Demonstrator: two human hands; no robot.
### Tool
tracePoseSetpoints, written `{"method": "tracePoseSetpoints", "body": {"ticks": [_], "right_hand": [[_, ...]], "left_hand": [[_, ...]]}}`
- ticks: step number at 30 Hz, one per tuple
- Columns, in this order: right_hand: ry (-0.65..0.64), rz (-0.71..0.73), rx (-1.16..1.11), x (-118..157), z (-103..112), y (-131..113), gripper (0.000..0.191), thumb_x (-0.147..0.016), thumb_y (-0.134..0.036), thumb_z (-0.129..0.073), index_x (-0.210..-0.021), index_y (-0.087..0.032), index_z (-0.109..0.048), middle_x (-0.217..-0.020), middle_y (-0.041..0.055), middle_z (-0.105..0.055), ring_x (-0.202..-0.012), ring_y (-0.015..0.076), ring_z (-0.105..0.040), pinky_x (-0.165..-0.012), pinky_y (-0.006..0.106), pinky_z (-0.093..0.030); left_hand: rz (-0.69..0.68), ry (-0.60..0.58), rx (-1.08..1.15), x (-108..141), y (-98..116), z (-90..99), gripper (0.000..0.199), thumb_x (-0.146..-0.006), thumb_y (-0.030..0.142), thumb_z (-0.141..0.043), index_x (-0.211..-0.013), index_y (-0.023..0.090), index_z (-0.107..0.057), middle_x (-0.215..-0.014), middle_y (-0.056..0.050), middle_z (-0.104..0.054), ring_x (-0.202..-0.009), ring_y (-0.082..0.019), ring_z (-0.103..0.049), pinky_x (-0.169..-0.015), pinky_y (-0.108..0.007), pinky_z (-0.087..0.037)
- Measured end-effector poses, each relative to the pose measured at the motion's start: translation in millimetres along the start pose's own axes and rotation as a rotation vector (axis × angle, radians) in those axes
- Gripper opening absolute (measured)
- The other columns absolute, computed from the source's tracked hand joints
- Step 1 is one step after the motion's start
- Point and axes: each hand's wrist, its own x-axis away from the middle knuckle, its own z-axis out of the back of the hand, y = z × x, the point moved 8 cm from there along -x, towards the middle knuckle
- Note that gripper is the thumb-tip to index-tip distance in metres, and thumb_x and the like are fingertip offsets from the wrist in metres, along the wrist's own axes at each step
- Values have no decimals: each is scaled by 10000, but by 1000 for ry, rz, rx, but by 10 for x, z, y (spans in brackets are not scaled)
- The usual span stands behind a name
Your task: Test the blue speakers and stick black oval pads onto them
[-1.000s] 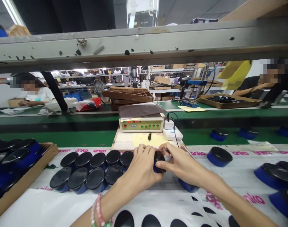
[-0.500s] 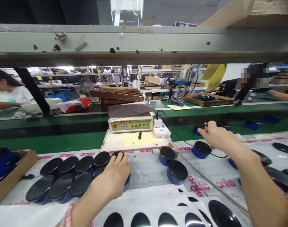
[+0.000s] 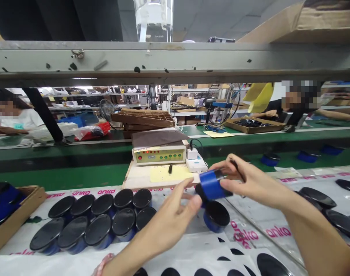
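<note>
My right hand (image 3: 245, 178) grips a round blue casing with black ends (image 3: 211, 184), tipped on its side above the bench. A thin dark stick-like tool (image 3: 237, 168) is also tucked between its fingers. Fingers apart, my left hand (image 3: 173, 214) is just left of the casing; I cannot tell whether its fingertips touch it. Below the held casing stands another black-topped blue casing (image 3: 216, 216), with one more partly hidden behind my hands. On the left, several similar casings (image 3: 98, 230) stand in two rows on the printed white sheet (image 3: 180, 249).
A control box (image 3: 159, 153) with lit buttons and a white power strip (image 3: 196, 164) stand behind. A cable (image 3: 264, 235) crosses the sheet. Left is a cardboard box (image 3: 17, 214); black discs (image 3: 318, 197) lie right. Blue casings (image 3: 307, 156) rest on the green belt; co-workers sit beyond.
My right hand has come from the belt side to the middle, now holding a casing. My left hand has left the rows and moved right beside it. The view has tilted slightly upward.
</note>
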Motion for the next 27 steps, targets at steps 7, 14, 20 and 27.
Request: {"method": "tracePoseSetpoints", "body": {"ticks": [7, 14, 20, 27], "right_hand": [[39, 232, -252, 172, -399, -610, 250, -837, -416, -551, -947, -246, -404, -1025, 31, -528, -868, 168, -533, -726, 267, -459], [73, 253, -131, 284, -346, -708, 311, -972, -385, -233, -767, -229, -408, -671, -17, -490, -594, 128, -456, -541, 241, -384], [218, 463, 75, 411, -362, -940, 196, -959, -273, -383, -802, -222, -488, -635, -40, -524, -517, 93, -458, -492, 213, -365], [425, 968, 304, 627, -525, -1179, 251, -962, -361, -328, -854, -179, -462, -1302, 146, -514, -1260, 296, -384, -1003, 452, -341]], "left_hand": [[222, -208, 849, -12, -30, -64, 471, -828, 466, -470, -1113, 105, -572, -827, -81, -659, -615, -147, -632, -596, -243, -486], [119, -238, 1057, 17, 123, 37, 418, -764, 269, -509, -1104, 39, -589, -1046, -145, -664, -922, -237, -642, -938, -378, -421], [122, -29, 1050, 0, 111, 164, 337, -875, 331, -485, -1011, 67, -643, -979, -137, -694, -865, -212, -665, -872, -336, -488], [152, 130, 1008, 80, 171, 135, 247, -902, 292, -495, -1004, 140, -661, -973, -75, -703, -804, -137, -668, -752, -223, -543]]}}
